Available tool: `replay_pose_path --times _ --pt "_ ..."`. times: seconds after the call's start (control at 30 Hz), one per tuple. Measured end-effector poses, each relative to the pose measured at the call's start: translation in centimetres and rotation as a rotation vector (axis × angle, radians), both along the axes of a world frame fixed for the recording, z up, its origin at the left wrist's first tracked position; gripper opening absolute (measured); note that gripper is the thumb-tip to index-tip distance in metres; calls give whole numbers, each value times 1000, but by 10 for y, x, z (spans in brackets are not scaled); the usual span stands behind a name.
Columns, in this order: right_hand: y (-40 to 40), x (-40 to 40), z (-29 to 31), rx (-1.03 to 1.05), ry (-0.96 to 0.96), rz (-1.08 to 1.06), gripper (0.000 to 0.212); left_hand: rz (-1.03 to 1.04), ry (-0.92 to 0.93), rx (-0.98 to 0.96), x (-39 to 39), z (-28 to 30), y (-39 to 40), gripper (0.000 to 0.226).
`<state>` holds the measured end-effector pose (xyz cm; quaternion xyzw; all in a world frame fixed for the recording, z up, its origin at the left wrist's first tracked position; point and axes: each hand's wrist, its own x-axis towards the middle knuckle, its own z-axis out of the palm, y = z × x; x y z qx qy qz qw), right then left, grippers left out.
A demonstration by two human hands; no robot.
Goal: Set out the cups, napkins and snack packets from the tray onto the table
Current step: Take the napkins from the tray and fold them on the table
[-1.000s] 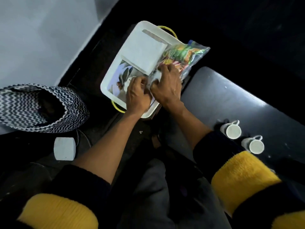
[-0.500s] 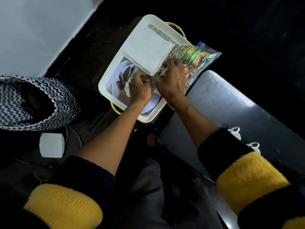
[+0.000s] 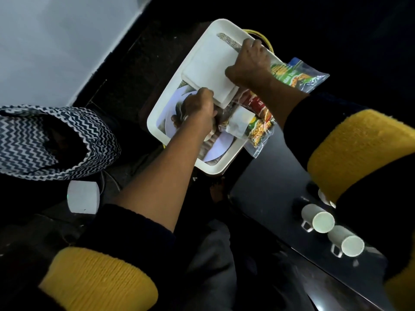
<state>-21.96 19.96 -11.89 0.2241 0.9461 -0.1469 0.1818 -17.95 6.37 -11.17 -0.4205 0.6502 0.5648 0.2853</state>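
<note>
Your right hand [image 3: 249, 63] curls its fingers over the far edge of the napkin stack [image 3: 211, 70] on the white tray [image 3: 170, 104], top centre. Your left hand [image 3: 199, 108] pinches the stack's near corner. Snack packets [image 3: 258, 122] overhang the tray's right side; two cups [image 3: 317, 218] stand on the dark table [image 3: 269, 176], lower right.
</note>
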Motion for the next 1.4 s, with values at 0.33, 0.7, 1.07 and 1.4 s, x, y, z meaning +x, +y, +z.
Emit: replay_pose_path --times 0.33,0.7,1.07,1.4 --pt "-1 -11 11 -345 132 -458 46 -37 4 8 0 -4 -8 16" --pt "-3 86 91 -1202 320 -870 8 140 77 355 25 28 -1 18" --pt "105 260 120 -1064 329 -888 22 -168 190 247 135 75 88 38" --pt "257 482 121 -744 310 -939 14 -575 241 333 318 93 239 20"
